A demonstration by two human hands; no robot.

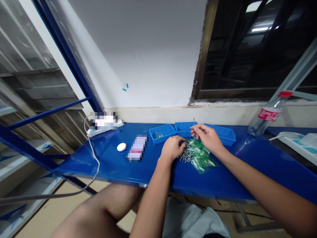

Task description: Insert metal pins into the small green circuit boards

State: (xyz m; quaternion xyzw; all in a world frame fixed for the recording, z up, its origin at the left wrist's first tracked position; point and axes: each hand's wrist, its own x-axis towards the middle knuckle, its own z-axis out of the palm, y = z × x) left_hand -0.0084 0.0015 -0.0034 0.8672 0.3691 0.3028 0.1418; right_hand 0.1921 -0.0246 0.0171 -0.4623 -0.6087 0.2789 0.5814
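A pile of small slim metal pieces, like pins or screws, lies on the blue table, partly over green-tinted clear plastic bags. My left hand rests at the pile's left side with its fingers curled into it. Thumb and fingers come close together there, and whatever lies between them is hidden. Above the bags, my right hand pinches one slim metal piece between thumb and fingertips, its tip pointing up. Just behind the hands stand a left blue tray, a middle blue tray and a right blue tray.
Left on the blue table are a blurred-out phone-shaped thing, a white round object and a white power strip with its cord. A red-capped plastic bottle stands right, near another white strip.
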